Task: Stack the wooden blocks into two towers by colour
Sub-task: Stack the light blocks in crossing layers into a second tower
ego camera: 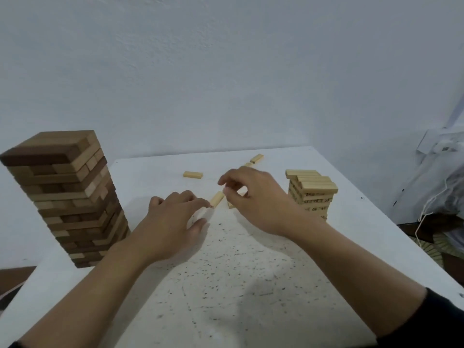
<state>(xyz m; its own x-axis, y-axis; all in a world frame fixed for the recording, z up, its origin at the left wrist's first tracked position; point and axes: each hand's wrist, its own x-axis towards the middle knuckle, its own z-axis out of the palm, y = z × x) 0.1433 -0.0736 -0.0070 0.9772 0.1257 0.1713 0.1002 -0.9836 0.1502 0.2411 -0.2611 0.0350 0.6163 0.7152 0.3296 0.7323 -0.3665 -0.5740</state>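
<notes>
**Both hands low among the loose blocks**

I start on the left hand (173, 222). Its fingertips (204, 203) are stretched almost straight and sit right at the near end of a pale block (217, 198) lying flat mid-table. The thumb is spread wide below, and nothing is wrapped or pinched. There is some blur at the contact, so I call it touching at most.

Across to the right hand (256, 199). Its fingers (222, 182) are curled, with the forefinger and thumb drawn close together just past that same block's far end. I cannot tell whether they have anything between them. A 2nd block (230, 205) pokes out from under this hand, mostly hidden.

Wider out, a 3rd block (192, 174) lies alone behind the left hand. A 4th block (256, 158) sits near the table's back edge, beyond the right knuckles.

The brown tower (65, 197) stands tall at the table's left edge, in dark and lighter brown layers. The pale tower (311, 194) stands at the right, much shorter, with numbers printed on its sides and its top layers sitting unevenly.

All of it is on a white table (238, 285) speckled with dark marks, set against a pale wall (226, 71). A dark sleeve (442, 320) shows on the right arm.
</notes>
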